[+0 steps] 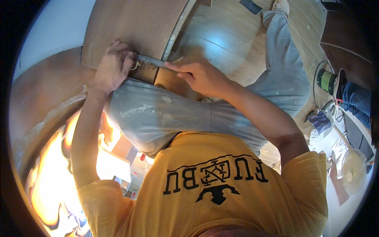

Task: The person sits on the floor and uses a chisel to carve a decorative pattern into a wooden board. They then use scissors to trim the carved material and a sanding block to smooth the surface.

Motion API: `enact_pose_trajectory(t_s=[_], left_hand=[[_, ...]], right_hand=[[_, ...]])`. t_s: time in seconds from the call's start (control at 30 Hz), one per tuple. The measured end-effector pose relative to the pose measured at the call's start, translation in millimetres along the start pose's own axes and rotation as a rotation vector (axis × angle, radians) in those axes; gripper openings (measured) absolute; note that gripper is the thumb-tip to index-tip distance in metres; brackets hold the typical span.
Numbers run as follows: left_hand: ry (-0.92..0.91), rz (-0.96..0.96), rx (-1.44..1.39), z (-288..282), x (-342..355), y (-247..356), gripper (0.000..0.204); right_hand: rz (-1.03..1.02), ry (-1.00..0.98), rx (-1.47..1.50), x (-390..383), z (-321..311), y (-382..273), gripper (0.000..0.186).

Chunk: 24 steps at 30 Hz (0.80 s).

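A narrow, flat grey bar, perhaps a file (pixel 154 61), lies across the lower edge of a brown wooden panel (pixel 130 23). My left hand (pixel 112 65) is closed at the bar's left end, its fingers curled at the panel's edge. My right hand (pixel 203 77) is closed on the other end, the index finger stretched along it and the thumb below. Pale, ragged bits, like shavings, show just under the bar (pixel 146 66). My grey-trousered leg (pixel 166 108), smeared with white, is bent close beneath both hands.
A wood-look plank floor (pixel 225 35) spreads beyond the panel. At the right are a green-and-black cylinder (pixel 326 81), dark blue cloth (pixel 355 98) and a round fan-like object (pixel 351 170). A curved brown surface (pixel 47 91) and a very bright light (pixel 51 173) are at the left.
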<state>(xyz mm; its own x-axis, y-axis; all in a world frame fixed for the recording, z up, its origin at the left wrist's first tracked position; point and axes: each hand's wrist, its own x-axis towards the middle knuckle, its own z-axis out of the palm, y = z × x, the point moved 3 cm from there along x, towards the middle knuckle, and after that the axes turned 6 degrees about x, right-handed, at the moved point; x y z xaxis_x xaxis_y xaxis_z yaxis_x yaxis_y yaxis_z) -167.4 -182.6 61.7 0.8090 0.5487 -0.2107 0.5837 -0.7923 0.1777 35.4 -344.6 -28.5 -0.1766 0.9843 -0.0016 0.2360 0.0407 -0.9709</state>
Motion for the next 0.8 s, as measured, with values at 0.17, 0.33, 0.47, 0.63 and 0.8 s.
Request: enact_pose_trajectory(t_s=[0.17, 0.33, 0.47, 0.63, 0.8], left_hand=[[0.088, 0.078, -0.081, 10, 2, 37, 0.022], [-0.008, 0.074, -0.083, 10, 0, 36, 0.022], [0.014, 0.016, -0.097, 13, -4, 20, 0.023], [-0.010, -0.065, -0.079, 9, -6, 3, 0.022], [-0.036, -0.133, -0.003, 0, -19, -26, 0.024]], right_hand=[[0.217, -0.127, 0.056, -37, -30, -15, 0.053], [0.196, -0.111, 0.031, -43, -26, -8, 0.054], [0.135, -0.037, 0.107, -39, -7, -3, 0.056], [0.187, -0.094, 0.044, -20, 10, -10, 0.054], [0.090, -0.121, -0.032, 13, 31, -18, 0.049]])
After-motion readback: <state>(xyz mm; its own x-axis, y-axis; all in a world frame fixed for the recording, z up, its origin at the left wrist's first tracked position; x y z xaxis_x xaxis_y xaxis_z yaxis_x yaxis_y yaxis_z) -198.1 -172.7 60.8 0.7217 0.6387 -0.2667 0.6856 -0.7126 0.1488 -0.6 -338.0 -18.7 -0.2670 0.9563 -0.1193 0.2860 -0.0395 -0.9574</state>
